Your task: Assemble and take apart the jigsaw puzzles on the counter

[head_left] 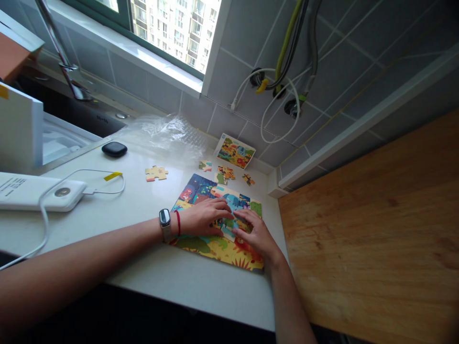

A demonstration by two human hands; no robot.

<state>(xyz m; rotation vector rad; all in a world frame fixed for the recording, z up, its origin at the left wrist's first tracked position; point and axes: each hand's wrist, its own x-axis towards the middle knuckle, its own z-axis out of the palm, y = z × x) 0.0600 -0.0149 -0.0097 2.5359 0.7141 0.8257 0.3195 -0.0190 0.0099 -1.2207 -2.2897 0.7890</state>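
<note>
Fingers first: the left hand (210, 217) is loosely spread, palm down on the puzzle (215, 246), and the right hand (253, 229) is open too, slightly curled, thumb apart from the other fingers. Can't tell if either one is pressing on a piece. The fingertips nearly meet over the middle.

Counts, left to right: one faucet (66, 67) by the sink (68, 107), one white power bank (32, 191), one black case (114, 149), a heap of clear wrap (165, 136), then one watch (164, 217) and one red band (178, 223) on the left wrist. Three loose pieces sit on their own: a tan one (157, 173), a greenish one (205, 166) and a small orange one (248, 179). There's also a clump (226, 173) too bunched up to count. One picture box (235, 151) leans on the wall at the far side.

The puzzle lies flat at the right end of the counter (150, 267): dark blue at the far left, blue elephant mid-far, red at the right, yellow ground with green along the near side. A pale patch shows between the hands.

Edges: there's a strip of counter on the near side and a narrower one on the right, before the wood panel (373, 229). The widest room is left, where the left forearm crosses.
</note>
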